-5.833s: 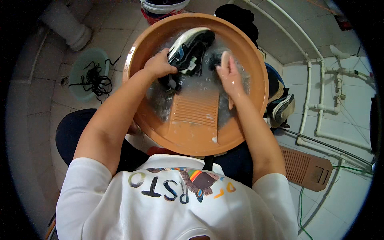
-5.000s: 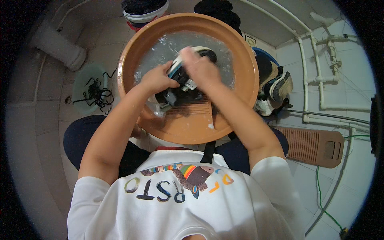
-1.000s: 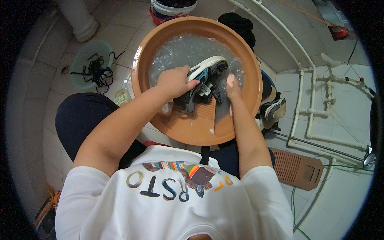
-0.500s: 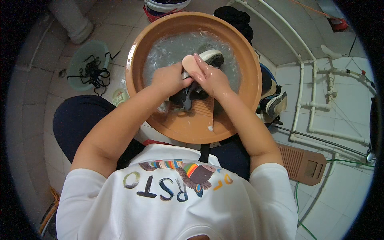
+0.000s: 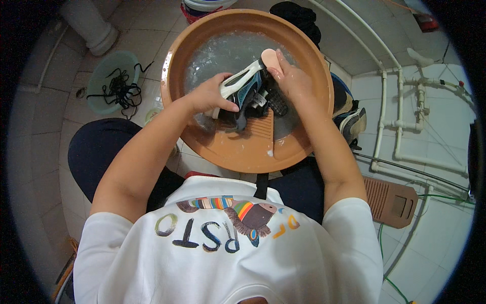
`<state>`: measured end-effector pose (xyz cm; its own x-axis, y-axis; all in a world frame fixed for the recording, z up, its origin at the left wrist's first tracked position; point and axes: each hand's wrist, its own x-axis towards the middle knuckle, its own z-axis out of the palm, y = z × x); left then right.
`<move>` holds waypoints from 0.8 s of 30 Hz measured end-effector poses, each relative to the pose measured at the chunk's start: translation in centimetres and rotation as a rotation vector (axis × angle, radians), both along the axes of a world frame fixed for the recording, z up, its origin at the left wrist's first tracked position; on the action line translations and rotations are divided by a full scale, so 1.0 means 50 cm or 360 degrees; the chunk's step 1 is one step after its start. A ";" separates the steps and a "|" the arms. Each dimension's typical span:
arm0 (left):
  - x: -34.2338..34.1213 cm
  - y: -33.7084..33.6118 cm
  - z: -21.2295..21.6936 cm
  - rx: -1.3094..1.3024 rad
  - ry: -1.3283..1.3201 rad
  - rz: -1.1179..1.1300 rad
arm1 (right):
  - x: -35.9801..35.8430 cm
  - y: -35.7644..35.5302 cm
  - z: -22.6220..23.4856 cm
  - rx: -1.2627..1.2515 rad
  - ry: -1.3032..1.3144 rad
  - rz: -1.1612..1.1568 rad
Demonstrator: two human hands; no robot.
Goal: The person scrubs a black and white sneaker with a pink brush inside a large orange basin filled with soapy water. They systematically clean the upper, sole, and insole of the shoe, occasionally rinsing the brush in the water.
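Observation:
My left hand point(image 5: 215, 93) grips a black, blue and white sneaker point(image 5: 245, 86) by one end, fingers over its white sole and thumb on the near side. The shoe lies tilted on its side above the soapy water. My right hand point(image 5: 293, 78) is closed round a pale pink, round-ended scrubbing tool point(image 5: 272, 60) at the sneaker's far end; its underside is hidden. A dark, knobbly piece point(image 5: 277, 101) shows beside the shoe, its kind unclear. Below them is a round orange-brown basin point(image 5: 172, 101) with a ridged washboard point(image 5: 260, 126) at its near side.
A pale green bowl point(image 5: 96, 99) with tangled black laces point(image 5: 124, 93) stands on the tiles at left. Other shoes point(image 5: 352, 124) are right of the basin, near white pipes point(image 5: 379, 121). A brown washboard point(image 5: 392, 202) lies at lower right; a bucket point(image 5: 207, 6) stands behind the basin.
My hands have moved apart. The right one has shifted right and farther away with the pink tool, and the sneaker has been turned so its blue side and white sole show.

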<state>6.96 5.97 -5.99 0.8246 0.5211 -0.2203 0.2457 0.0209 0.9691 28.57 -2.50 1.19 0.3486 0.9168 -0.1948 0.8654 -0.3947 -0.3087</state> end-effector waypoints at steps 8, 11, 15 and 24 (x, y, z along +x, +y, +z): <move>-0.012 -0.002 0.027 0.0193 0.0152 -0.0085 | -0.090 -0.043 -0.008 -0.0093 0.0055 0.0290; -0.011 -0.004 0.033 0.0101 0.0078 -0.0090 | 0.008 -0.015 -0.042 0.0007 -0.0092 -0.0205; -0.002 -0.015 0.050 0.0124 0.0107 -0.0045 | 0.174 -0.042 -0.270 0.0601 -0.0104 -0.0575; -0.019 -0.008 0.012 0.0142 0.0024 0.0059 | 0.115 -0.058 -0.256 0.0418 0.0346 -0.0570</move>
